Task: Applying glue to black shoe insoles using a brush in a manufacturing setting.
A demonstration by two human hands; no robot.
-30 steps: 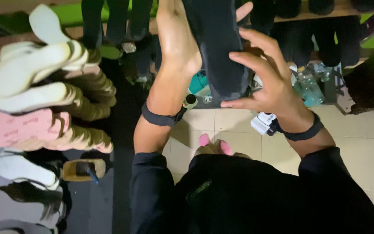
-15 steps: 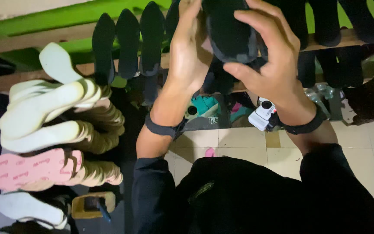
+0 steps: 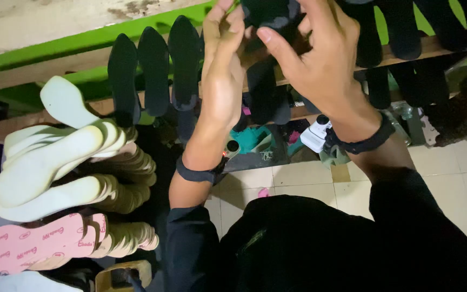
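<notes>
Both my hands are raised at the top of the head view, holding a black shoe sole (image 3: 268, 13) between them. My left hand (image 3: 224, 65) presses its palm and fingers against the sole's left side. My right hand (image 3: 312, 54) curls its fingers over the sole from the right. Each wrist wears a dark band. The sole's upper part is cut off by the frame's top edge. Behind the hands, several black soles (image 3: 155, 70) stand upright along a wooden rail (image 3: 39, 81).
Stacks of white, tan and pink insoles (image 3: 66, 184) lie at the left. A green wall strip (image 3: 82, 40) runs behind the rail. Teal and white clutter (image 3: 255, 140) sits under the rack on a pale tiled floor (image 3: 460, 173). More black soles (image 3: 406, 32) stand at the right.
My hands have lifted the black sole higher, toward the row on the rail, and the view has tilted up. The sole now reaches past the top edge.
</notes>
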